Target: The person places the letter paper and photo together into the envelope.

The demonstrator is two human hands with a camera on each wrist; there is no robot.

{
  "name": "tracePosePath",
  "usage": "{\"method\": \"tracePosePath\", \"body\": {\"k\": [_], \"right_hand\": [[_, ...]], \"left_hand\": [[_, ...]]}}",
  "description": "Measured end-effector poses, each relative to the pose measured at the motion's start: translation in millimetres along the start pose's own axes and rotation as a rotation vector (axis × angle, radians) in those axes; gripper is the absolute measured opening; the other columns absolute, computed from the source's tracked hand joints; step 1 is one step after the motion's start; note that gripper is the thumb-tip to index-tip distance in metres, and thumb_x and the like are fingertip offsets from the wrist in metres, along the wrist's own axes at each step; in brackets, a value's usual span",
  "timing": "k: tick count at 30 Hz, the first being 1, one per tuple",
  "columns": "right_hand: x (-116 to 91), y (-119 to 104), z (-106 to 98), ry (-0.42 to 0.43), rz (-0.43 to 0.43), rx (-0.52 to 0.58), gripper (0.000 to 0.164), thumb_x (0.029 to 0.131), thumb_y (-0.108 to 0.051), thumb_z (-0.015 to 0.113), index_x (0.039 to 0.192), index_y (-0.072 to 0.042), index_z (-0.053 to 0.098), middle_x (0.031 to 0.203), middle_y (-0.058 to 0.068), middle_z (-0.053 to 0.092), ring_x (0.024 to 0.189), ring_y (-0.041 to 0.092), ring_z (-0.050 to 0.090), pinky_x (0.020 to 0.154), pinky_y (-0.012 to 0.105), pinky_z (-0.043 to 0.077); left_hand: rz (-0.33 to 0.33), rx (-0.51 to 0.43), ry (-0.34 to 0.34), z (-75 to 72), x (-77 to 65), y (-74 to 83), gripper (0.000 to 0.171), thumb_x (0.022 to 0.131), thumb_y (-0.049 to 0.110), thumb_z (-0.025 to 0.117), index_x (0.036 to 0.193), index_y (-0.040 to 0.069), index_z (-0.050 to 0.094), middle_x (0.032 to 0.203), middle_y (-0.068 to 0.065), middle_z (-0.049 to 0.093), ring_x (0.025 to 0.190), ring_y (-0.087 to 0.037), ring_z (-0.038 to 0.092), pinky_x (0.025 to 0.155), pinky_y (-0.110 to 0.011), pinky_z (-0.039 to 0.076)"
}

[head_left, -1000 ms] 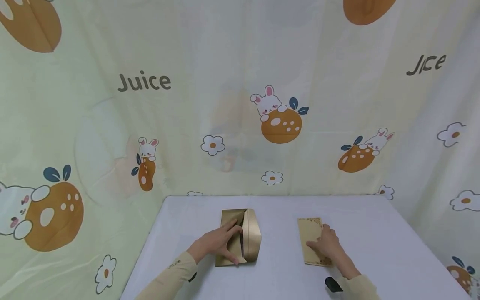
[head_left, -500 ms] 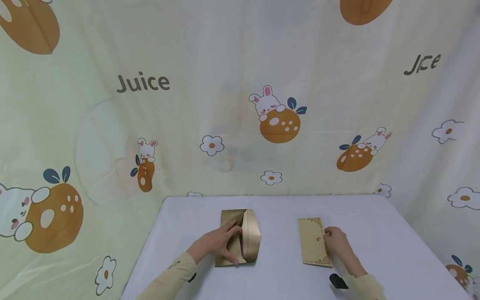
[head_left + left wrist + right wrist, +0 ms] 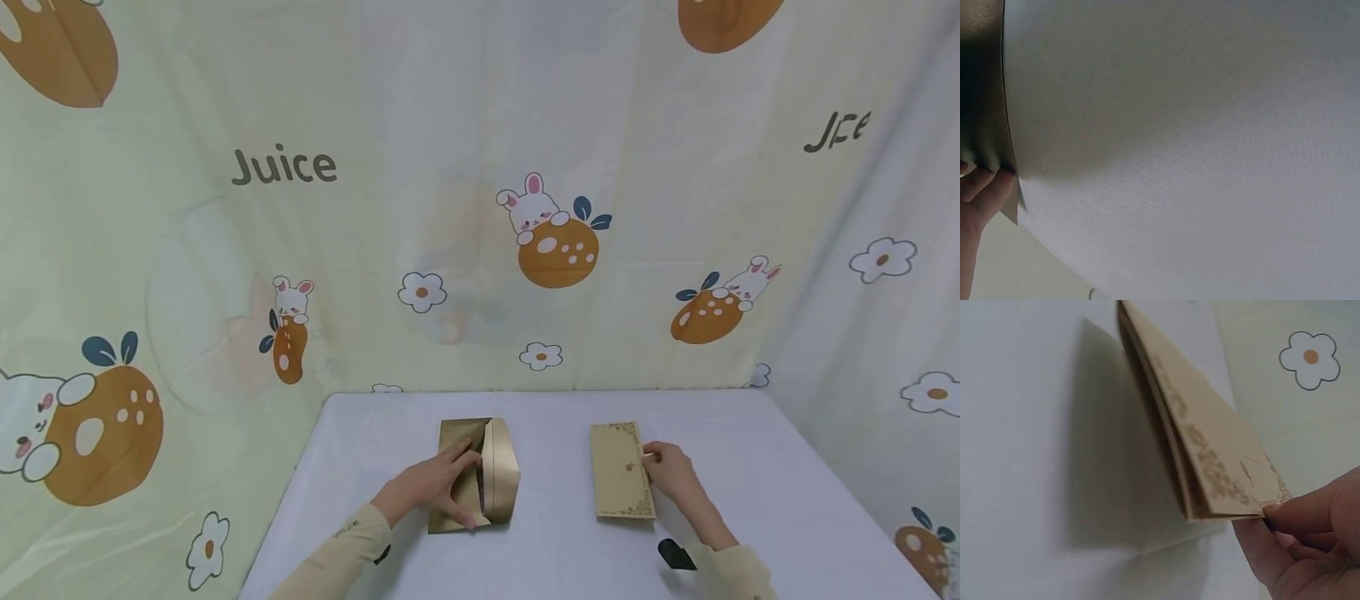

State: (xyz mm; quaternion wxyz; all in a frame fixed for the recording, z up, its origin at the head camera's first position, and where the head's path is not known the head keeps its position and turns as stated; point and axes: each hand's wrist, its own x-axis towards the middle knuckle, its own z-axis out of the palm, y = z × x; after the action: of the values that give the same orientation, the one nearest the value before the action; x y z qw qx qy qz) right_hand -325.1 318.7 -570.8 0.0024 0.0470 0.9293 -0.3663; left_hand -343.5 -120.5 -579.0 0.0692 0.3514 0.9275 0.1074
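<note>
A gold envelope [image 3: 501, 479] lies on the table left of centre in the head view, its flap side facing right and a dark gap showing along its mouth. My left hand [image 3: 433, 486] rests on it with fingers and thumb spread, pressing beside the gap. In the left wrist view, fingertips of the left hand [image 3: 984, 190] touch the envelope's edge. To the right, a folded cream card [image 3: 622, 473] with brown ornamental corners is held by my right hand [image 3: 671, 472], thumb and fingers pinching its right edge. The right wrist view shows the card [image 3: 1210, 444] tilted above its shadow.
Both things are over a white-covered table [image 3: 555, 558]. A patterned curtain [image 3: 420, 208] with oranges, rabbits and flowers hangs behind the table's far edge. A black strap piece [image 3: 675, 554] shows by the right sleeve.
My right hand slid from the card's face to its right edge, then raised the card slightly and shifted it away from me. The left hand and envelope have stayed in place.
</note>
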Motion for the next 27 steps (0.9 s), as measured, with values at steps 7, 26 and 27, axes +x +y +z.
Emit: {"method": "tracePosePath", "body": {"k": [7,26,27], "right_hand": [[1,-9,0,0.003,-0.012,0.059,0.035,0.095,-0.001,0.051,0.124,0.018,0.056,0.094,0.022,0.069,0.073,0.017,0.062,0.062,0.029,0.048],[4,-44,51,-0.007,-0.022,0.118,0.033,0.094,-0.001,0.052,0.122,0.016,0.059,0.09,0.016,0.069,0.071,0.015,0.059,0.06,0.028,0.048],[4,-45,55,-0.009,-0.025,0.122,0.033,0.094,-0.001,0.053,0.122,0.016,0.059,0.09,0.016,0.069,0.07,0.016,0.06,0.06,0.029,0.048]], "left_hand": [[0.001,-0.016,-0.011,-0.3,-0.8,-1.0,0.099,0.065,0.075,0.078,0.142,0.029,0.035,0.164,-0.022,0.024,0.141,-0.037,0.045,0.102,-0.047,0.051],[0.014,-0.011,0.001,2.4,-0.6,-3.7,0.097,0.065,0.075,0.078,0.14,0.031,0.036,0.163,-0.022,0.025,0.139,-0.039,0.047,0.099,-0.047,0.053],[0.016,-0.009,0.0,3.0,-0.7,-3.3,0.097,0.065,0.075,0.078,0.14,0.031,0.036,0.163,-0.022,0.025,0.139,-0.039,0.047,0.099,-0.047,0.053]]}}
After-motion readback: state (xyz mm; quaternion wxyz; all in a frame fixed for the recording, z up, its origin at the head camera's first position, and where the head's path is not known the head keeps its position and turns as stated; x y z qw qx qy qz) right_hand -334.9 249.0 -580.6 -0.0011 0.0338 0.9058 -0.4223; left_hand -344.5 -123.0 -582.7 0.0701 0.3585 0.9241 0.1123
